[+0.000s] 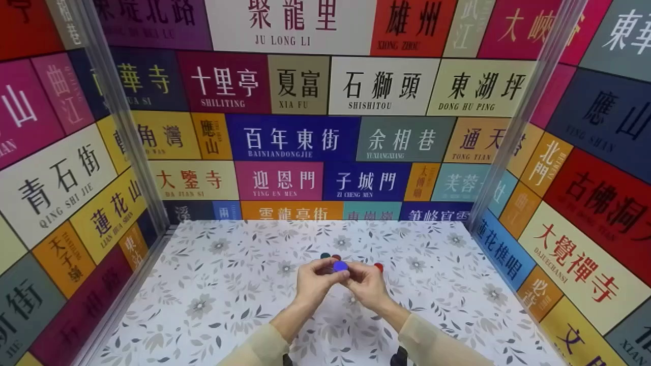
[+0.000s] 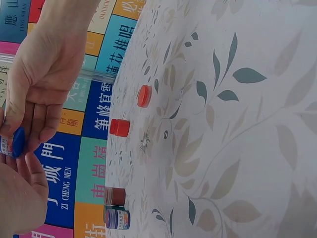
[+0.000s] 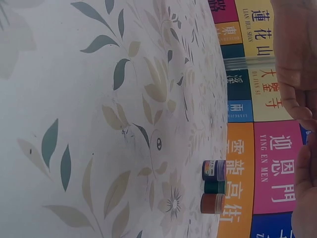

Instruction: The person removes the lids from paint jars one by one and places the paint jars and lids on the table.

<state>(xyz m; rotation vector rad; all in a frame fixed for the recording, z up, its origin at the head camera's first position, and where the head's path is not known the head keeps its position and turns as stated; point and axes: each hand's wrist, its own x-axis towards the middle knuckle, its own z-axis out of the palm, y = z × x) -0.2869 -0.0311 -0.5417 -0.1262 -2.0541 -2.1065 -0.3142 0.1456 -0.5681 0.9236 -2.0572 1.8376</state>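
Observation:
A small jar with a blue lid (image 1: 340,266) is held up between both hands over the flowered table. My left hand (image 1: 316,285) grips it from the left, my right hand (image 1: 367,287) from the right, with the hands nearly meeting. In the left wrist view the jar's blue lid (image 2: 19,143) and part of a printed label show, with the right thumb (image 2: 10,125) against the jar. In the right wrist view, the left hand (image 3: 296,74) and right hand (image 3: 304,198) show at the edge, but the jar is hidden.
Beyond the hands stand small jars: a purple-blue one (image 3: 214,170), a green one (image 3: 214,187) and a brown one (image 3: 212,204), close together. A red jar (image 2: 119,127) stands apart, with a loose red lid (image 2: 144,96) lying nearby. Printed panels (image 1: 292,137) wall the table (image 1: 244,305) on three sides.

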